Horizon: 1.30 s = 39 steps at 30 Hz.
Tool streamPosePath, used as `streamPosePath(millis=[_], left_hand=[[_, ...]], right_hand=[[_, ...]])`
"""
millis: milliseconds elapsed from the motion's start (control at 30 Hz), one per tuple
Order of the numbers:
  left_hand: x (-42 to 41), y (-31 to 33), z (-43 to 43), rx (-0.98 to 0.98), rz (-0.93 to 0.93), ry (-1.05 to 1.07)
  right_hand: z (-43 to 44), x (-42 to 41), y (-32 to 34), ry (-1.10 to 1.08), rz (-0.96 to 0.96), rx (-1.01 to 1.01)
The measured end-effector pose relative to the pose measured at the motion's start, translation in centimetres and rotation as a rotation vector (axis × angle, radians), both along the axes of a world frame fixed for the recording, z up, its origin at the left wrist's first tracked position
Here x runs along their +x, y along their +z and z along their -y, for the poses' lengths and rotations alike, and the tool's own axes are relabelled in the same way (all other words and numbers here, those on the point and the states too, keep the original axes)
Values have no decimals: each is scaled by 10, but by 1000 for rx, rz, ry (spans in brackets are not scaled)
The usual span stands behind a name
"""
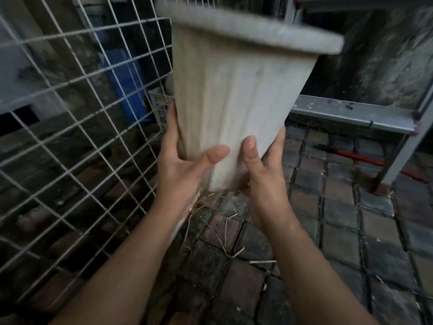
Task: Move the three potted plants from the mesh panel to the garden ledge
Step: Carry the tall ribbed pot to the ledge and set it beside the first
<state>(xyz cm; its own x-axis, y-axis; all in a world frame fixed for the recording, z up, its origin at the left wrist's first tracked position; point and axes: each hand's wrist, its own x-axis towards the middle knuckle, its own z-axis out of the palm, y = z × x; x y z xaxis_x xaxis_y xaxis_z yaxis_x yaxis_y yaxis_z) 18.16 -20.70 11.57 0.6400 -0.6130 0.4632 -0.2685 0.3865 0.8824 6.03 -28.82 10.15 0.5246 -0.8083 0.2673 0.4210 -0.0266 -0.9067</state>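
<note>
Pot [236,95] lifted clear of paving, tilted, right of mesh panel [77,118]; plant itself out of frame. Left hand [185,165] and right hand [260,170] both wrapped around its lower end. Carrying step, seemingly. Next: level carry to ledge, not identifiable here.

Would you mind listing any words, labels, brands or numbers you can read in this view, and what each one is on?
None can be read.
The white pot, held in the left hand and right hand, is motion-blurred and shows no print.
The blue container behind the mesh panel shows no legible label.
The grey metal frame bears only specks.
</note>
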Motion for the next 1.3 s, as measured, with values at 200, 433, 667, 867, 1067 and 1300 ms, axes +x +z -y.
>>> streamPosePath(millis=[200,433,667,867,1067,1300], left_hand=[[0,157,-14,-3,85,15],[-30,383,-26,-12,1,-14],[-56,660,-77,68,-16,-33],[-64,800,-137,40,96,-37],[-89,845,-195,-38,119,166],[-138,856,-275,-63,80,573]], right_hand=[[2,-3,155,93,37,-59],[0,-45,397,71,-95,-69],[-60,-69,675,-4,-45,-9],[-111,-84,813,-27,-44,-135],[-156,-89,858,126,45,-120],[-200,-91,878,439,29,-272]])
